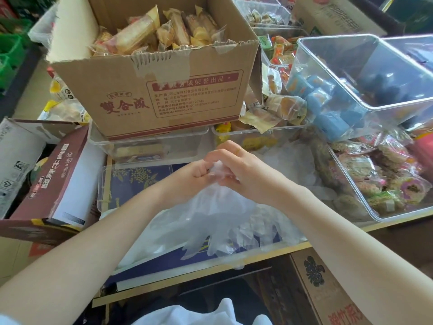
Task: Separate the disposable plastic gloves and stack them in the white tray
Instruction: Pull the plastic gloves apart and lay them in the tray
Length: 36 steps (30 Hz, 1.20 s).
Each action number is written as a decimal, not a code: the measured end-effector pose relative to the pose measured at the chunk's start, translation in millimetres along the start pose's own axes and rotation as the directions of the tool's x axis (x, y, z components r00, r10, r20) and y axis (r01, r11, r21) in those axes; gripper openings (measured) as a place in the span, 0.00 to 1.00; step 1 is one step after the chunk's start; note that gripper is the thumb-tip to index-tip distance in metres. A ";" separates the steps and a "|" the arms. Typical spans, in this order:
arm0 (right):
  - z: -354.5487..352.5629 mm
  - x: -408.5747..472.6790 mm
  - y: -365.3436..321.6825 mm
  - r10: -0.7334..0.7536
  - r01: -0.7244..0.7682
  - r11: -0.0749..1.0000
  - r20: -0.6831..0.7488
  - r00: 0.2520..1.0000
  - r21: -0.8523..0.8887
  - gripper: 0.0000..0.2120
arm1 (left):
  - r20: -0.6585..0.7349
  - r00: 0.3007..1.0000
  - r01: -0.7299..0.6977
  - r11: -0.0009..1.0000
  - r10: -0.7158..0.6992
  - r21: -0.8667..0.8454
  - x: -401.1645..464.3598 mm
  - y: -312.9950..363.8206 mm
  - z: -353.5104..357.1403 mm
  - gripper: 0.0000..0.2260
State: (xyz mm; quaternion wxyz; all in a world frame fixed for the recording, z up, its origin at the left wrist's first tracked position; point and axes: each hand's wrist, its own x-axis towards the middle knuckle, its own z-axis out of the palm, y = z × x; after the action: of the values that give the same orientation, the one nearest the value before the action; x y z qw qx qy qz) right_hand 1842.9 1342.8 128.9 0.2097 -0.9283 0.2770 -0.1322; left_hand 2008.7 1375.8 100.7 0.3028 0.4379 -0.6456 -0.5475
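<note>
Gloves (210, 221) mostly lie heaped, unseparated, in the tray (103, 184) at six o'clock from the cardboard box (150, 90) on the counter (234, 266), while the left hand (189, 177) and right hand (243, 170) pinch one bunched cuff above it, so sorting looks barely begun.

Both forearms are bare from elbow to wrist, with no sleeves, watch or bracelet cloth over them. The right hand (246, 171) wears one thin gold-coloured ring (239, 150) on a finger near the knuckle. The left hand (189, 177) wears nothing that shows. At the bottom edge, a white garment (210, 313) covers the person's front, lying in soft folds.
</note>
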 end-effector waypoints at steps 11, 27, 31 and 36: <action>-1.3 -2.4 13.3 0.193 -0.189 0.976 0.030 0.981 -0.107 0.35 | 0.095 0.994 0.066 0.997 -0.062 -0.032 -7.4 -4.1 -7.6 0.11; -13.1 -21.7 36.5 0.446 -0.426 0.845 0.011 0.895 0.323 0.09 | 0.077 0.948 0.285 0.930 -0.310 0.231 -25.2 -20.8 -17.7 0.09; -16.1 -24.1 41.4 0.488 -0.466 0.836 -0.004 0.873 0.290 0.09 | 0.119 0.915 0.366 0.917 -0.385 0.160 -29.1 -25.1 -18.9 0.08; -7.2 -27.6 42.8 0.529 -0.482 0.814 -0.070 0.846 0.324 0.03 | 0.085 0.870 0.404 0.800 -0.486 0.443 -27.6 -35.3 -23.0 0.09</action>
State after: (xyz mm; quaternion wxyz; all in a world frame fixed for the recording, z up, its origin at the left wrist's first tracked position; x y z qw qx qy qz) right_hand 1798.3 1323.7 111.8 0.3505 -0.7658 0.5068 -0.1840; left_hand 2048.9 1389.8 73.8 0.0016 0.5759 -0.6506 -0.4951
